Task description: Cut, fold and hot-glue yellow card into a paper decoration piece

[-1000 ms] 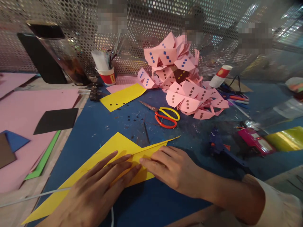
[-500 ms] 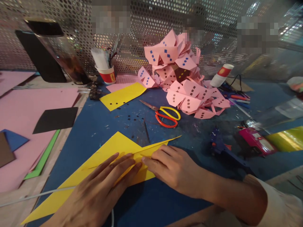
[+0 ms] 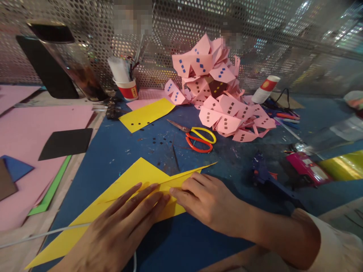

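A folded sheet of yellow paper [image 3: 134, 173] lies slantwise on the blue tabletop, a narrow raised flap running along its right part to a thin point. My left hand [image 3: 121, 221] rests flat across the sheet with its fingers stretched out. Close beside those fingertips, my right hand [image 3: 208, 200] has bent fingers closed on the folded edge, and its thumb or index tip presses the paper. What lies under its palm is hidden. Beyond the sheet are scissors [image 3: 187, 130] with one yellow and one red handle, apart from both hands.
Behind stands a pink folded-paper construction [image 3: 224, 117] with dark and blue squares. A yellow strip [image 3: 147, 115], a cup of sticks [image 3: 127, 90] and a tilted bottle [image 3: 70, 60] are at back left. A blue glue gun [image 3: 265, 175] lies right; a white cable [image 3: 56, 229] crosses at left.
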Motion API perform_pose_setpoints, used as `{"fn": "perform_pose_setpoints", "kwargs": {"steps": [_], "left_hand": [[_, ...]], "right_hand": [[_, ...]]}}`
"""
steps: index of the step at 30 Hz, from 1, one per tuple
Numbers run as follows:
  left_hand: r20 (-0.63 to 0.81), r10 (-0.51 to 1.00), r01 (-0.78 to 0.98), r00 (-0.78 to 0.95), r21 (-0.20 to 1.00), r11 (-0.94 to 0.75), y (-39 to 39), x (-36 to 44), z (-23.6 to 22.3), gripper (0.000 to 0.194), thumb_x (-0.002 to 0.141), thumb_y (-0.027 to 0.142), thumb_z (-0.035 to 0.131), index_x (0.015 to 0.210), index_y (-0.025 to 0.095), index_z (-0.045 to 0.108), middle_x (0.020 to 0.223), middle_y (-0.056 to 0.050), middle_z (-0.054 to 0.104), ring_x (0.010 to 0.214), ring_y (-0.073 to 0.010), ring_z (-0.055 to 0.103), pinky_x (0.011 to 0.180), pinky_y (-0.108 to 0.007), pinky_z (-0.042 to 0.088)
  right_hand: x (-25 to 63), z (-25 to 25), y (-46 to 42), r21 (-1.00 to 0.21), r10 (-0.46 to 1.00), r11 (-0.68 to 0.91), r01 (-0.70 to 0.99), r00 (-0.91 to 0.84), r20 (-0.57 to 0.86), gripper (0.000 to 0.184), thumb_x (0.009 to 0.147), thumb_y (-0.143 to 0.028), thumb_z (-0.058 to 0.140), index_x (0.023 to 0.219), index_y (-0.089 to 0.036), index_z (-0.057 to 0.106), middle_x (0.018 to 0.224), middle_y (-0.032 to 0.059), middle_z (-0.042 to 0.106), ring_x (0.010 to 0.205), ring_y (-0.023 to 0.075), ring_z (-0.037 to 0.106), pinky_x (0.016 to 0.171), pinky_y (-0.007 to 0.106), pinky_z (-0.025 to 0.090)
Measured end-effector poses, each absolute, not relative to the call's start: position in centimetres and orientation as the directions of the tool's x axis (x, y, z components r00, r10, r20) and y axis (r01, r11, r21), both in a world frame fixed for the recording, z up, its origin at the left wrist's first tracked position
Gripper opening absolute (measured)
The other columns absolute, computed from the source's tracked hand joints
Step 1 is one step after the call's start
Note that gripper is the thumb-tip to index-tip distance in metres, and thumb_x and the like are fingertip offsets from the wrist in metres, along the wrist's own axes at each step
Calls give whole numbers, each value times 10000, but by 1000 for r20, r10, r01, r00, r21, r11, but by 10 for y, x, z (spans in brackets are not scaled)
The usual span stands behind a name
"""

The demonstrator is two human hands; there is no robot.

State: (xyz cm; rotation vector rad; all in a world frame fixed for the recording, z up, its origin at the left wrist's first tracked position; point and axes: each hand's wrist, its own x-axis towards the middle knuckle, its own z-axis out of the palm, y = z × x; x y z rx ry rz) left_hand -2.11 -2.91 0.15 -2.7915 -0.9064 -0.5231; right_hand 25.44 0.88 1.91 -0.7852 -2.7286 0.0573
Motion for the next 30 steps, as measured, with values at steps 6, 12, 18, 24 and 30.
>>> {"fn": "perform_pose_setpoints", "kwargs": {"steps": [6,12,18,24,30], "left_hand": [[390,508,575,768,-72,-815,-29,-21,4,421,1065,182,365,1420,186,590,1426,-41,641,1488,-219,401,1257,-403,316],[357,573,607,738,19,-794,-31,-21,4,478,1043,149,388,1492,248,517,1447,-32,632,1461,-214,456,1215,-412,409],[332,584,611,741,26,-791,-30,-21,6,484,1046,153,380,1499,271,505,1474,-20,608,1446,-213,476,1200,-419,431],[363,540,590,760,-35,-807,-32,-25,0,447,1033,127,403,1448,180,559,1514,-49,568,1512,-228,364,1240,-401,354],[349,533,582,771,-44,-812,-30,-24,2,450,1022,115,398,1432,176,574,1514,-60,566,1483,-236,410,1222,-405,376]], "right_hand": [[254,20,9,-118,527,849,515,-811,254,280,1042,-200,525,1300,-145,616,971,45,624,902,220,542,753,371,443],[254,21,9,-84,522,851,519,-815,252,285,1034,-165,519,1301,-138,615,954,52,609,897,225,533,751,367,437],[254,21,9,-83,527,848,524,-816,236,293,1042,-163,500,1313,-143,610,960,54,607,905,226,534,743,368,439],[254,20,9,-106,546,837,537,-806,228,285,1045,-176,504,1307,-158,614,964,53,605,910,223,536,740,363,447],[254,20,10,-97,549,834,543,-804,228,303,1037,-159,511,1325,-153,607,957,54,600,907,225,535,734,362,454]]}}
